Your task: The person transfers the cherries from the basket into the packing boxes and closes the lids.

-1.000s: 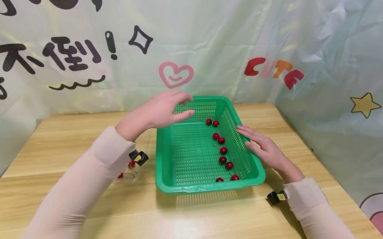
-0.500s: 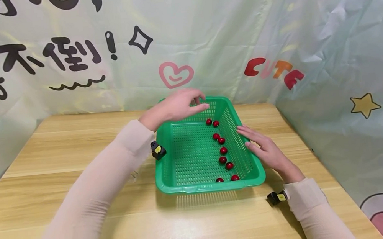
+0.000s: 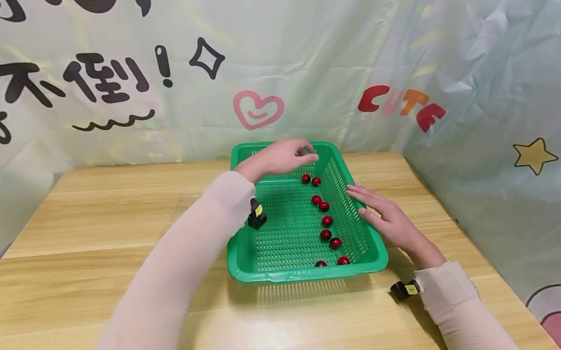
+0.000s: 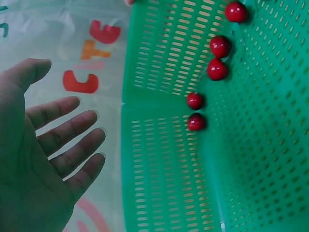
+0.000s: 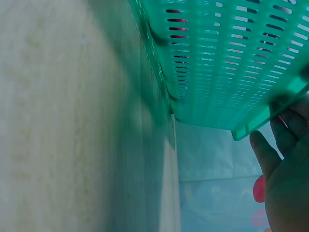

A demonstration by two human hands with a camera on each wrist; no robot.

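A green perforated plastic basket (image 3: 310, 274) sits on the table with several red cherries (image 3: 327, 220) strung along its right side. My left hand (image 3: 282, 157) hovers over the basket's far end; in the left wrist view its fingers (image 4: 72, 129) are spread apart and nothing is in them. The two nearest cherries (image 4: 196, 122) in that view lie beside the basket wall. My right hand (image 3: 391, 222) rests on the basket's right rim with extended fingers. Seen from the right wrist, the thumb (image 5: 264, 151) is below the rim and some fingertips are hidden.
The wooden table (image 3: 91, 261) extends around the basket. A faint clear plastic item (image 3: 184, 204) lies left of the basket, mostly covered by the left sleeve (image 3: 182, 263). Printed sheeting (image 3: 298, 43) stands behind the table, and more hangs on the right.
My left hand has moved right across the basket's far end, its sleeve now covering the red cherries on the clear plastic. The right hand and basket have stayed in place.
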